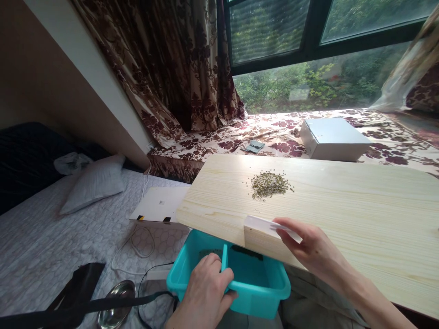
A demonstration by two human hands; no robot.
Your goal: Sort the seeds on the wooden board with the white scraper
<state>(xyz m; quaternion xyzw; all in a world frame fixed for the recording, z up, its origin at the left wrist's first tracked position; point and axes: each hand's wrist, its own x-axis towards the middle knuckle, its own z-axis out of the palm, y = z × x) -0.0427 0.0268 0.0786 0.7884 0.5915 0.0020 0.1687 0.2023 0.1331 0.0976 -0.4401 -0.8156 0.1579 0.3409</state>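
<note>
My left hand is closed around the front rim of a turquoise plastic bin, by its middle divider. The bin is tucked under the near edge of a pale wooden board. Small grains show in its left compartment, and something dark lies along the back of the right one. My right hand pinches a thin white plastic scraper between thumb and fingers, at the board's near edge. Farther back on the board lies a loose pile of small greenish beans, apart from both hands.
A white box and a folded grey-green cloth rest on the floral window ledge. On the bed at left are a white flat box, a pillow, a shiny metal bowl, cables and a black strap.
</note>
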